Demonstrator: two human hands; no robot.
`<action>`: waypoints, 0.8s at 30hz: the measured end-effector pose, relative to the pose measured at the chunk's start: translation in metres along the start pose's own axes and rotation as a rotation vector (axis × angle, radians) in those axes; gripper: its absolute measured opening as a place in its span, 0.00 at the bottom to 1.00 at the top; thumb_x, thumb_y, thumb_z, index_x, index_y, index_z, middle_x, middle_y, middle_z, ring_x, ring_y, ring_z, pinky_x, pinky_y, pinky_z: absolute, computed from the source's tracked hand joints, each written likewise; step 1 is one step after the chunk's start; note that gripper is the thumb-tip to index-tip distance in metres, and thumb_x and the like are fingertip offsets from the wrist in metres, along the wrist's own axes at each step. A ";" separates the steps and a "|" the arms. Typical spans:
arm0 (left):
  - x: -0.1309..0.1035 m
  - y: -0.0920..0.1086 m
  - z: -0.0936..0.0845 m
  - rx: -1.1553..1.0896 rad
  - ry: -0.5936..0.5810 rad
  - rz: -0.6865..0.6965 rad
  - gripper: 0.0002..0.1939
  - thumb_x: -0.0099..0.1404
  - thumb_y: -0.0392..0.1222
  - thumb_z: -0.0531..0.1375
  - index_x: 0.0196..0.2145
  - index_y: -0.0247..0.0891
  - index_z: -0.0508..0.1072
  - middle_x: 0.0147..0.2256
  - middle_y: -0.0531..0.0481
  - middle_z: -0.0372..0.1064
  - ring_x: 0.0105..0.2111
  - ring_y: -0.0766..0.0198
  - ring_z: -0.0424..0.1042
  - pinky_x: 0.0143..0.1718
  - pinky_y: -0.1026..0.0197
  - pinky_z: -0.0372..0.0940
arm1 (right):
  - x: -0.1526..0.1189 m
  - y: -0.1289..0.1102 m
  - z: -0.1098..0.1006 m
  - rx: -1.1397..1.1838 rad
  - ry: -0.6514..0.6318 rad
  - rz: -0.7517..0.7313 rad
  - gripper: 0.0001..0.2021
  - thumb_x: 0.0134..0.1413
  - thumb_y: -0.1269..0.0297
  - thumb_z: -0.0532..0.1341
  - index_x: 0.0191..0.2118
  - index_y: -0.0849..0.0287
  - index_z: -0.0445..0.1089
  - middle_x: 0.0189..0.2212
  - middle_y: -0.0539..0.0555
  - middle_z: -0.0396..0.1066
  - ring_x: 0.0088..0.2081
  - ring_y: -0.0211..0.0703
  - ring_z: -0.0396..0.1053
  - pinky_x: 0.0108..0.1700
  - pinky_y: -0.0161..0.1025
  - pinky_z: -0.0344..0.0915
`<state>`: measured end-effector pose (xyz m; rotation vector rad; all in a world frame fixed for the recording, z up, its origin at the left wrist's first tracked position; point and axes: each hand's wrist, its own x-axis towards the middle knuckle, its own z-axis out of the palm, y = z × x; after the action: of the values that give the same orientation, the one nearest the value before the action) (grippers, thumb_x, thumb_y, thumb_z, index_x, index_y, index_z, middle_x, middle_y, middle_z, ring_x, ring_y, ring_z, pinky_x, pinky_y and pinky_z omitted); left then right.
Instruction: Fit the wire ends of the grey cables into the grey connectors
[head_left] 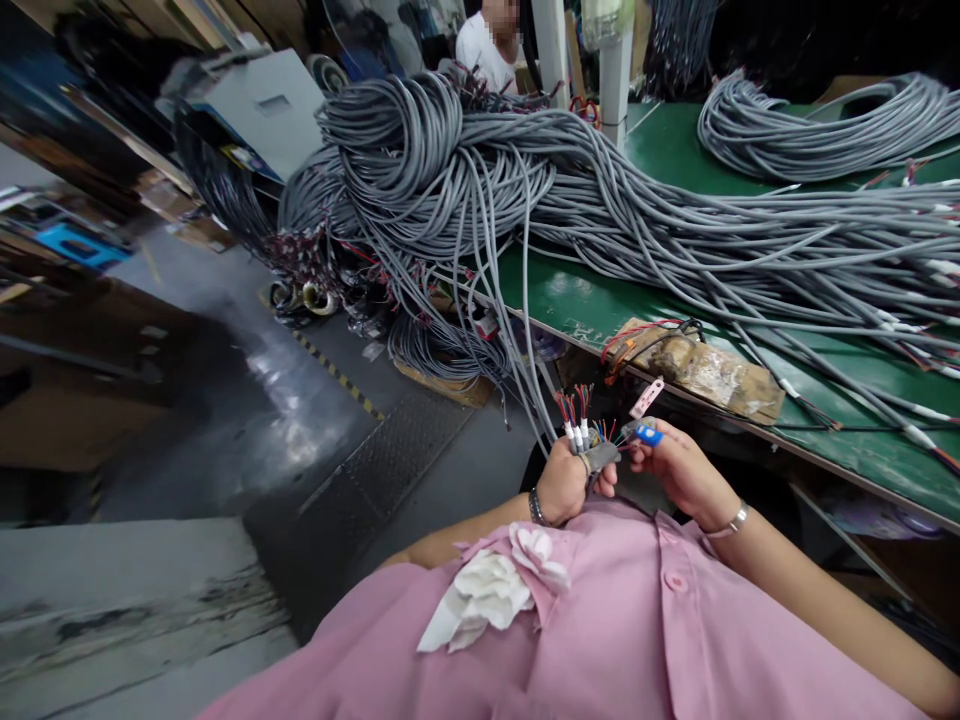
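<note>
Several grey cables [532,395] are bunched in the left hand [564,482], low in front of the person's body, just off the table's edge. The left fingers are closed around them, and the white sleeves [577,437] and red wires [574,402] at their ends stick up above the fist. The right hand [681,468] is beside it, fingertips close together at some thin coloured wires [606,432]; whether they pinch one, I cannot tell. A blue-and-grey wrap [648,434] sits by the right fingertips (too small to make out well).

From the left hand the cables run up to a big heap [405,150] on the green table [577,295]. Near the right hand are a pink tag [646,398] and, on the table's edge, a taped block [705,372]. More grey cable stretches to the right, with a separate coil [810,140] behind it. At the back is a co-worker in a white top [480,50].
</note>
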<state>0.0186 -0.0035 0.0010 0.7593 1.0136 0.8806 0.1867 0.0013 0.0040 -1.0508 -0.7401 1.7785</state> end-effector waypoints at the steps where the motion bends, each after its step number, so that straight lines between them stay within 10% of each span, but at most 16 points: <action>1: 0.000 0.000 -0.001 0.009 -0.007 -0.010 0.17 0.54 0.51 0.64 0.24 0.31 0.71 0.18 0.50 0.68 0.13 0.69 0.64 0.15 0.67 0.55 | 0.000 -0.001 -0.002 0.014 -0.002 0.016 0.09 0.50 0.57 0.65 0.34 0.58 0.71 0.29 0.50 0.70 0.28 0.35 0.66 0.31 0.35 0.63; 8: 0.000 -0.001 0.002 0.123 -0.098 -0.001 0.20 0.55 0.54 0.63 0.21 0.31 0.69 0.17 0.50 0.66 0.13 0.70 0.64 0.15 0.67 0.55 | -0.005 -0.016 0.020 -0.080 -0.187 0.056 0.13 0.47 0.56 0.66 0.34 0.59 0.70 0.21 0.51 0.71 0.22 0.40 0.68 0.28 0.38 0.63; 17: -0.003 0.002 0.001 0.088 -0.106 -0.023 0.18 0.54 0.51 0.64 0.22 0.31 0.70 0.16 0.50 0.66 0.13 0.69 0.64 0.14 0.68 0.55 | 0.004 0.001 0.003 0.074 0.136 -0.033 0.09 0.44 0.61 0.68 0.27 0.57 0.68 0.19 0.46 0.66 0.21 0.34 0.61 0.28 0.34 0.61; 24: -0.005 0.024 0.007 0.010 -0.182 -0.081 0.16 0.52 0.49 0.65 0.22 0.32 0.69 0.15 0.51 0.66 0.11 0.69 0.62 0.13 0.66 0.56 | 0.015 -0.019 -0.015 0.196 0.020 0.057 0.26 0.52 0.37 0.52 0.35 0.56 0.72 0.32 0.54 0.71 0.28 0.39 0.65 0.30 0.36 0.66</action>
<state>0.0172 0.0017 0.0255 0.7873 0.8820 0.7236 0.2042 0.0238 0.0079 -0.9640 -0.5161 1.8454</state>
